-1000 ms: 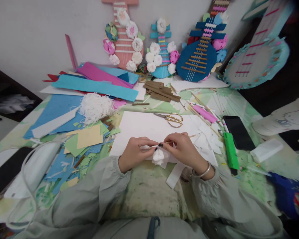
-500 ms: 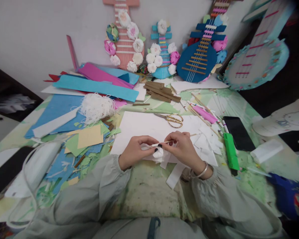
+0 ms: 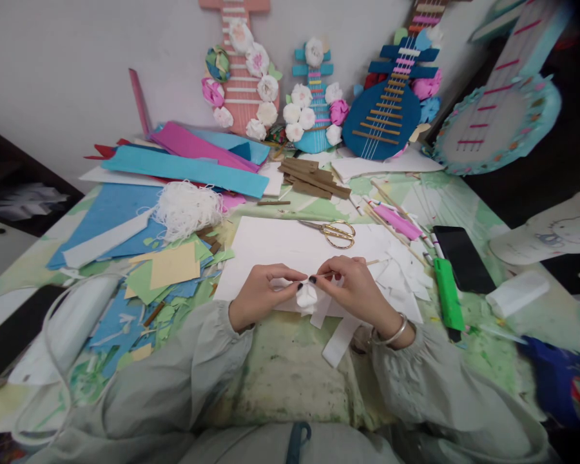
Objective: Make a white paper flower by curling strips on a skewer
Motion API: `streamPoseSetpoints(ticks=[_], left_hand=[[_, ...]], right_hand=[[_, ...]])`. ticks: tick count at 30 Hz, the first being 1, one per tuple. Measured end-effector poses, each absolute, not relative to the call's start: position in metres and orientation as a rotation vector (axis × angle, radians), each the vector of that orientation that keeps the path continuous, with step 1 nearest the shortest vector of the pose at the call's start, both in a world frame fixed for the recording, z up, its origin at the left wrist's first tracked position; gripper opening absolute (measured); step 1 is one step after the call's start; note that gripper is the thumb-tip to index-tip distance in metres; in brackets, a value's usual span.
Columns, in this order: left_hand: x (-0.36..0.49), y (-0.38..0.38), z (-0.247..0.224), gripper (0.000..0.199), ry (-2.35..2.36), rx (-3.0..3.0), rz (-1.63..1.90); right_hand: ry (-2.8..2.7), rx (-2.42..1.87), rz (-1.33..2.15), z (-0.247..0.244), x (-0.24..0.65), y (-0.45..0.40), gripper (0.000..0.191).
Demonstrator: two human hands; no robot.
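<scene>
A small crumpled white paper flower hangs between my two hands over the white sheet. My left hand is closed, thumb and forefinger pinching the flower's upper left edge. From the other side my right hand pinches its top, the dark-nailed thumb and forefinger close to the left fingertips. A thin stick pokes out behind the right hand; whether that hand holds it I cannot tell. Gold-handled scissors lie just beyond the hands. White paper strips rest below the right hand.
Paper scraps and a tangle of white string lie to the left. A green cutter, a black phone and a white bottle are at right. Decorated lute models stand along the wall.
The white rod that spanned both hands above the flower no longer shows there. My right fingertips have shifted slightly left onto the flower's top, and the flower shows more fully.
</scene>
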State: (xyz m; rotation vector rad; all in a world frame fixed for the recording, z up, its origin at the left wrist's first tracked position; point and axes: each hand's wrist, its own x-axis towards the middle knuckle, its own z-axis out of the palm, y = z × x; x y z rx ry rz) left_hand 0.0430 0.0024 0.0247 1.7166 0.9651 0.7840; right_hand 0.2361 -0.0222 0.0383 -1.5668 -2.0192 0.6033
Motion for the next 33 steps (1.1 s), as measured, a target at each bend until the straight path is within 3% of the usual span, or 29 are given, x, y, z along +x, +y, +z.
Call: streamPoseSetpoints(ticks=[13, 24, 33], left_hand=[[0.0444, 0.0033, 0.0270, 0.012, 1.017, 1.698, 0.752], [0.0430, 0.0040, 0.0223, 0.020, 0.974, 1.685, 0.753], [0.0457, -0.0019, 0.0208, 0.029, 1.026, 1.712, 1.044]], right_hand=[[-2.013, -1.629, 0.614, 0.0297, 0.2387, -0.0178, 0.025], [-1.988, -1.593, 0.595, 0.0328, 0.2377, -0.0213, 0.023], [-1.920, -1.633, 0.493, 0.0334, 0.2374, -0.0200, 0.023]])
